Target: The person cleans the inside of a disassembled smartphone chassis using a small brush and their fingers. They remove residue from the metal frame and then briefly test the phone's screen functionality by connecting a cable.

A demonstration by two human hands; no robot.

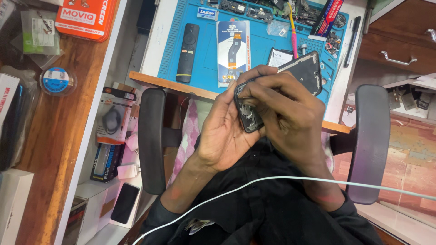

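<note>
Table [154, 54] at 12 o'clock, blue ribbed silicone mat [263, 50], black remote [187, 52]. Opened phone frame [303, 72]: black, rigid, thin, probably light and fragile; best gripped by edges. Left hand [225, 131] cradles it from 7 o'clock; right hand [284, 111] fingers pinch its lower end.

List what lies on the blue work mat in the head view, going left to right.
Black remote control → flat packaged flex cable on a white and blue card → small clear plastic bag → pink-handled tool.
</note>
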